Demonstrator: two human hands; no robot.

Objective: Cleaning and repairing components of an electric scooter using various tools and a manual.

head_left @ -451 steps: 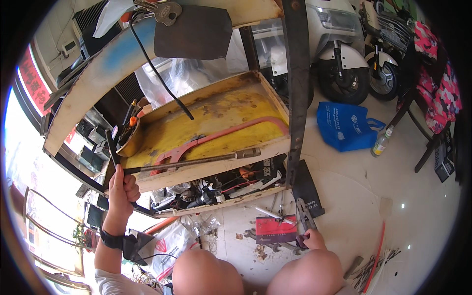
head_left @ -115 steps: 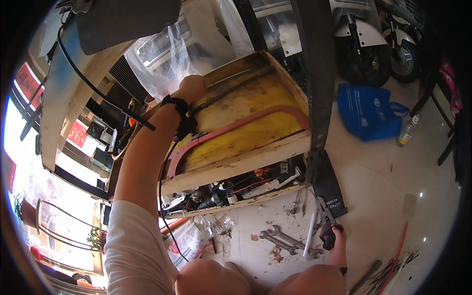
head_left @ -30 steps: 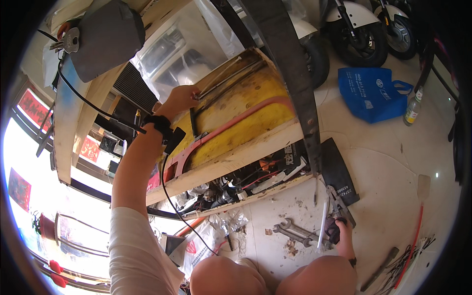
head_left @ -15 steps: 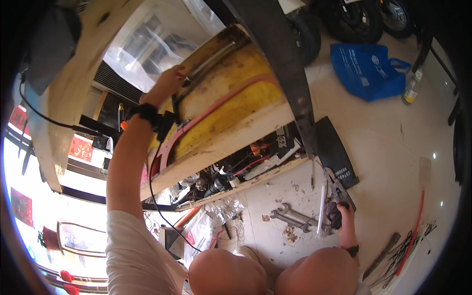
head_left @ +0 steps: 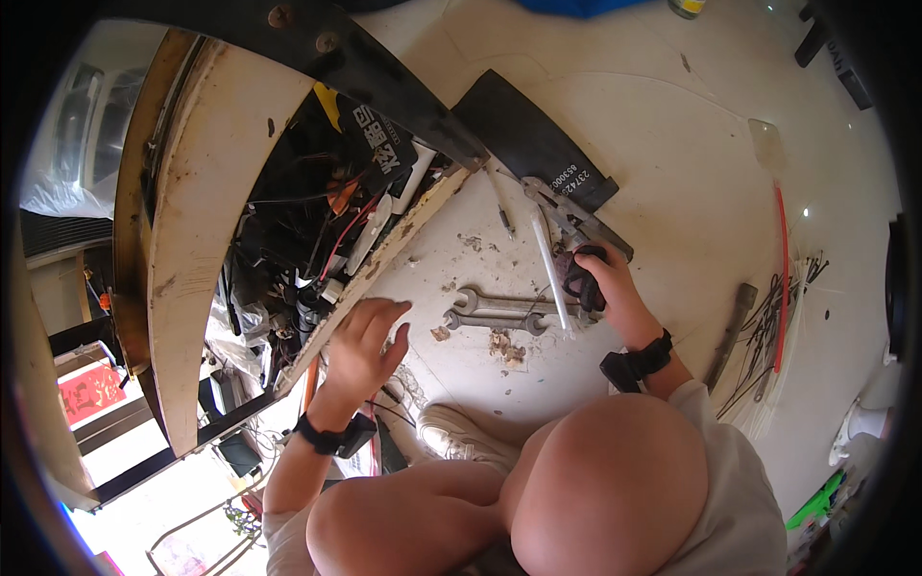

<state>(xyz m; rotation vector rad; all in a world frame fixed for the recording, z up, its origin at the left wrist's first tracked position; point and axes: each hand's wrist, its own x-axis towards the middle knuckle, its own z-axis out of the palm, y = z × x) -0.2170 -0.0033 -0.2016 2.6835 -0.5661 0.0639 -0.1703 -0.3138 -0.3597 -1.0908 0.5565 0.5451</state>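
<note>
My right hand (head_left: 619, 293) is low over the floor, fingers closed round a dark looped bundle (head_left: 580, 280) whose kind I cannot make out. Beside it lie long metal pliers (head_left: 549, 200), their far end hidden near the hand. A white stick (head_left: 549, 269) slants across the floor just left of the bundle. Two open-ended wrenches, the upper wrench (head_left: 499, 304) and the lower wrench (head_left: 485, 323), lie side by side between my hands. My left hand (head_left: 365, 350) is empty, thumb and fingers apart, near the low shelf's edge.
On the left a wooden bench (head_left: 202, 192) stands on a black metal leg (head_left: 384, 91); its low shelf (head_left: 408, 233) is crammed with cables and parts. A black flat panel (head_left: 523, 134) lies beyond the pliers. At right are a red rod (head_left: 780, 278) and thin dark strips (head_left: 754, 331).
My left hand has come down from the bench top, away from a long metal tool there, to above the floor. My right hand stays at the dark bundle. The view has swung right and downward.
</note>
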